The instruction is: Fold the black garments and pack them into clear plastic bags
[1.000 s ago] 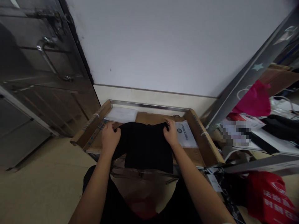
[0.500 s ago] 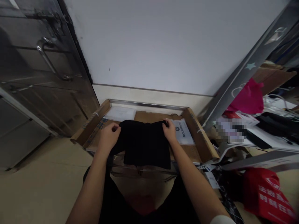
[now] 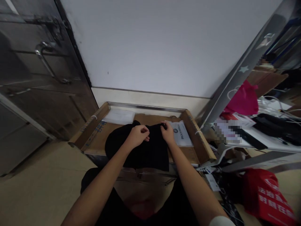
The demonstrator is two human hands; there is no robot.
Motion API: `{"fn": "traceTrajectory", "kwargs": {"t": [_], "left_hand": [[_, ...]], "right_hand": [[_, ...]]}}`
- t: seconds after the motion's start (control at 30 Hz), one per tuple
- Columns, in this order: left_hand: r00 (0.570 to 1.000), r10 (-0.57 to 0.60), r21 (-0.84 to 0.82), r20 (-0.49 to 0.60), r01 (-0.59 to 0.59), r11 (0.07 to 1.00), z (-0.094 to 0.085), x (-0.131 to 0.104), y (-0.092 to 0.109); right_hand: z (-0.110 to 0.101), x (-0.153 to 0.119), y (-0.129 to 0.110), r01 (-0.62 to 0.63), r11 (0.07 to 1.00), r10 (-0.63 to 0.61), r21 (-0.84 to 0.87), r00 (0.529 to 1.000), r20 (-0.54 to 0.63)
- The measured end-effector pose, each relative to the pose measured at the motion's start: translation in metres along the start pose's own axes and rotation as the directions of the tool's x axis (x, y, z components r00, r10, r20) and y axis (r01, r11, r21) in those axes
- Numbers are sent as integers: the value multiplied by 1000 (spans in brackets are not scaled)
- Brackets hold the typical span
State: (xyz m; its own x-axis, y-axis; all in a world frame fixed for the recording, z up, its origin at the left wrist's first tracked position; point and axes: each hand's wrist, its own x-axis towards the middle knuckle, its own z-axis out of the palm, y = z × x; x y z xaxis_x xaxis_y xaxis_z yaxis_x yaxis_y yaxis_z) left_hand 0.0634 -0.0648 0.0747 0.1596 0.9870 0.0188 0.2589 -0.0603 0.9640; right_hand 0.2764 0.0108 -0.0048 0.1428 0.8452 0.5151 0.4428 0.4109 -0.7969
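A black cloth (image 3: 152, 150) lies over the front of a cardboard-lined tray (image 3: 96, 147), its lower edge hanging past the tray's front. My left hand (image 3: 139, 135) is over the middle of the cloth, thumb and fingers pinched together; the cloth between them is hard to make out against the black. At the cloth's upper right corner, my right hand (image 3: 167, 132) pinches its edge. Part of the cloth bulges out to the left beneath my left forearm.
Inside the tray are a white packet (image 3: 119, 116) at the back left and a printed plastic bag (image 3: 182, 134) at the right. A cluttered white table (image 3: 246, 138) stands to the right, with a red bag (image 3: 265, 194) below. A metal door (image 3: 44, 84) is at the left.
My left hand has moved right, from the cloth's upper left corner to its middle. The cloth's left part has folded and spread leftward. My right hand stays at the upper right corner.
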Motion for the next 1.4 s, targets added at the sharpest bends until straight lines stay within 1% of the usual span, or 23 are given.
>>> {"fn": "traceTrajectory", "kwargs": {"t": [0.03,0.07,0.1,0.13,0.17,0.2,0.23,0.3,0.37,0.47,0.57,0.6,0.67,0.73,0.83,0.9,1.0,1.1,1.13,1.2,1.27,1.33,1.4], "left_hand": [[1000,8,-3,-24,-8,1000,-1,3,-4],[994,40,38,-104,-36,999,-6,6,-8],[971,86,112,-225,-61,992,-13,10,-12],[924,139,201,-357,-70,977,-23,15,-16],[862,183,279,-472,-51,959,-33,20,-20],[819,183,318,-543,-1,948,-42,25,-23],[814,144,327,-563,59,943,-51,31,-27],[853,-5,308,-522,194,931,-62,44,-33],[889,-120,319,-442,281,905,-65,56,-38],[933,-179,308,-312,278,910,-61,67,-39],[961,-233,184,-146,258,949,-57,71,-34],[965,-231,152,-121,248,957,-58,72,-32],[975,-177,125,-136,194,973,-60,75,-26],[976,-73,132,-203,101,986,-65,81,-20],[949,100,182,-300,-46,982,-75,89,-8],[923,206,237,-324,-132,962,-82,89,2],[880,370,373,-298,-250,893,-86,71,13],[839,509,506,-192,-360,784,-79,32,9],[832,541,530,-125,-405,745,-75,16,4],[838,546,560,-3,-451,695,-64,-14,-11],[860,500,606,97,-450,656,-53,-39,-27],[879,443,649,175,-442,619,-47,-54,-40],[888,406,681,217,-436,589,-45,-60,-48]], "right_hand": [[0,0,0,0,1000,0,3,1000,-2],[0,0,1,0,1000,0,3,1000,-3],[0,0,2,2,1000,-2,0,1000,-3],[0,0,2,3,1000,-3,-4,1000,-3],[0,1,3,2,1000,-2,-8,1000,-5],[0,1,4,0,1000,0,-12,1000,-5],[0,1,4,-3,1000,3,-13,1000,-4],[0,1,5,-9,1000,9,-10,1000,2],[0,2,4,-8,1000,8,6,1000,12],[0,1,2,-3,999,2,46,1000,15],[0,0,1,-18,997,18,73,1000,-3],[0,1,1,-31,997,32,78,999,-15],[-1,7,0,-68,993,72,100,996,-43],[-4,19,-5,-103,984,113,148,992,-60],[-10,44,-20,-99,975,116,201,990,-77],[-16,59,-36,-59,975,78,214,994,-80],[-28,61,-58,11,965,1,263,999,-43],[-46,36,-65,48,971,-53,233,998,17],[-53,24,-63,57,979,-67,197,997,49],[-67,0,-53,79,991,-91,110,989,116],[-78,-21,-42,114,993,-117,25,974,195],[-86,-38,-34,162,985,-143,-50,950,277],[-89,-51,-32,205,971,-150,-125,923,355]]}}
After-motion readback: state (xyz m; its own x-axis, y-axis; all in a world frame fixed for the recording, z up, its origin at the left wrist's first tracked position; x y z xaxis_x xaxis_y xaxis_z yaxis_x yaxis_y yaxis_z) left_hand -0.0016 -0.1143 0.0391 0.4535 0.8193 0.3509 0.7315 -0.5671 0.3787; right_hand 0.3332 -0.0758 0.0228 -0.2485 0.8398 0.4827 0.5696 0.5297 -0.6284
